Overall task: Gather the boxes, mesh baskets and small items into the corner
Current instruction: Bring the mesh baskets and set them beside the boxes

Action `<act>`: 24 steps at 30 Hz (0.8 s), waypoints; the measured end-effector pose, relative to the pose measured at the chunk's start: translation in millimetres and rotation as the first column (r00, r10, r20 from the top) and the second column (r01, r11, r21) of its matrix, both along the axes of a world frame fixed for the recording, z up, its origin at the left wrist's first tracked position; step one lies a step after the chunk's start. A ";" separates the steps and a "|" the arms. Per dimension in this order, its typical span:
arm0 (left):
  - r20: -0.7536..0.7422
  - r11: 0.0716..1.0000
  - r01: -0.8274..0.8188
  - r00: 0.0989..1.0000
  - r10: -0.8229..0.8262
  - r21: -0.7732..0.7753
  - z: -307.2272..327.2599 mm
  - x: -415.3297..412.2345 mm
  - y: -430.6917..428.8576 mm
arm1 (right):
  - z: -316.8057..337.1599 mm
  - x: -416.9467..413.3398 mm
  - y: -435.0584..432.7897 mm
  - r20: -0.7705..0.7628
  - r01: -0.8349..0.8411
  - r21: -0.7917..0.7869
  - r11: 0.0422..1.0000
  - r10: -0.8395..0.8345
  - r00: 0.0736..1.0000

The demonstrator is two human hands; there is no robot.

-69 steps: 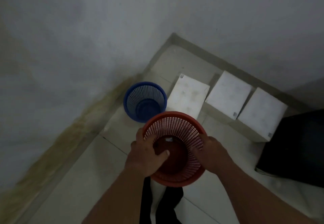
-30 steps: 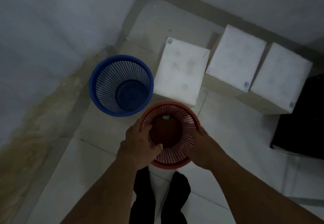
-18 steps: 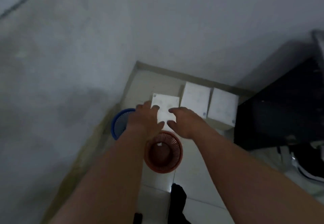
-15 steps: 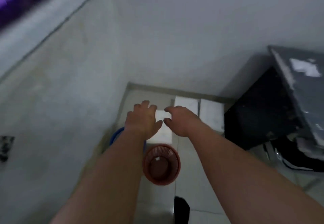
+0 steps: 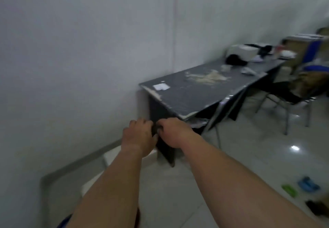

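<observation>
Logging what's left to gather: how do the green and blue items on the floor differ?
The green item is slim and elongated; the blue item is broader and chunkier. The green item lies left of the blue item. Both lie loose on the floor, untouched, too blurred to identify.

quick headcount: two bare hands, a left hand [image 5: 138, 138] and a right hand [image 5: 173, 132]. one dark grey desk with a chipped top [image 5: 195, 92], one metal-legged chair [image 5: 288, 94]. two white square boxes on the floor, near box [image 5: 87, 186] and far box [image 5: 113, 154], both mostly hidden by the arms. three small blurry floor items: green one [image 5: 289, 190], blue one [image 5: 308, 185], dark one [image 5: 317, 208]. one sliver of blue mesh basket [image 5: 63, 223].
</observation>
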State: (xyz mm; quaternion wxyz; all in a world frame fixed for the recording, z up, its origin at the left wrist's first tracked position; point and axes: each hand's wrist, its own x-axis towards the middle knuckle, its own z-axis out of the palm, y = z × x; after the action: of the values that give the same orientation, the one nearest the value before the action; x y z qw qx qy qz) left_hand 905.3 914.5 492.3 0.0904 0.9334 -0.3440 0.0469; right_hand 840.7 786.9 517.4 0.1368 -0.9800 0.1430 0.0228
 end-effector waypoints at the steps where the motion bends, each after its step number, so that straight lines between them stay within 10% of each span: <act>1: 0.006 0.997 0.071 0.997 -0.071 -0.006 3.4 -17.8 -30.5 | 3.4 -24.8 -24.2 0.010 0.061 -0.008 0.998 -0.061 0.998; 12: 0.027 0.687 0.722 0.691 -0.723 -0.083 -12.0 -345.8 -338.1 | 1.4 -419.2 -257.2 -0.022 0.706 -0.029 0.707 -0.707 0.707; 24: 0.083 0.152 0.964 0.174 -0.981 -0.218 -49.6 -644.6 -509.1 | -43.8 -733.1 -361.4 0.121 0.950 -0.037 0.310 -0.942 0.312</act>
State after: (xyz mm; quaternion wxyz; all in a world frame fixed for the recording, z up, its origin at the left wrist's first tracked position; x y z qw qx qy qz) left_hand 260.7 405.4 442.7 0.2155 0.4787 -0.8509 -0.0207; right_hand 107.7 425.5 473.5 0.0797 -0.7163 0.6851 -0.1062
